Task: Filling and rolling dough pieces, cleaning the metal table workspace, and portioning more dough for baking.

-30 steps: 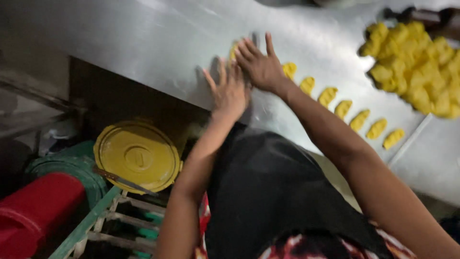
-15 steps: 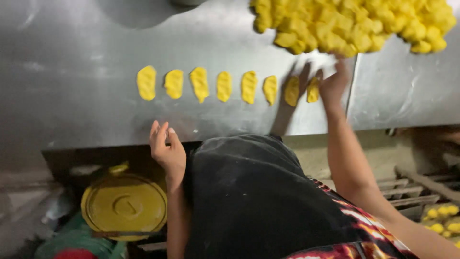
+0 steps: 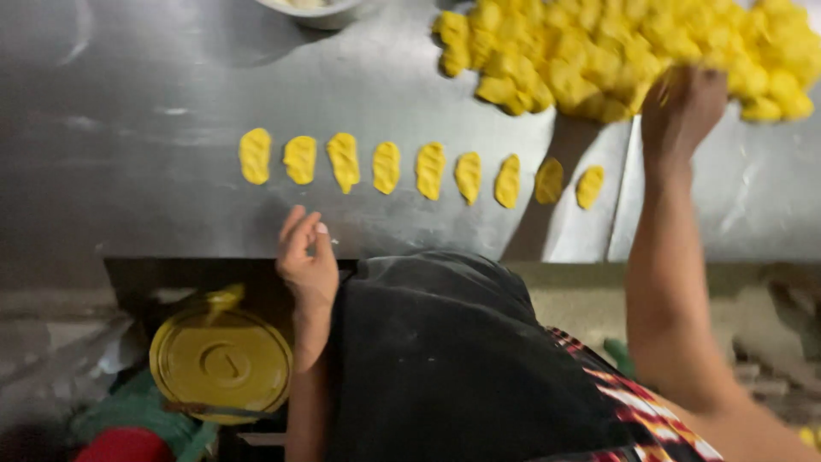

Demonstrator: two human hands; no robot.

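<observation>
A row of several flattened yellow dough pieces point(image 3: 428, 168) lies across the steel table point(image 3: 171, 85). A big heap of yellow dough lumps point(image 3: 616, 51) fills the table's far right. My right hand point(image 3: 682, 104) reaches into the near edge of that heap, fingers among the lumps; whether it grips one is hidden by blur. My left hand point(image 3: 306, 257) rests at the table's front edge below the row, fingers loosely curled, holding nothing.
A metal bowl's rim point(image 3: 321, 10) shows at the top edge. Below the table on the left sit a yellow round lid point(image 3: 221, 365) and a red object point(image 3: 124, 445). A seam point(image 3: 620, 205) splits the table on the right.
My right hand has left the right end of the row and moved up into the dough heap. The row now has more pieces. My left hand stays at the table edge.
</observation>
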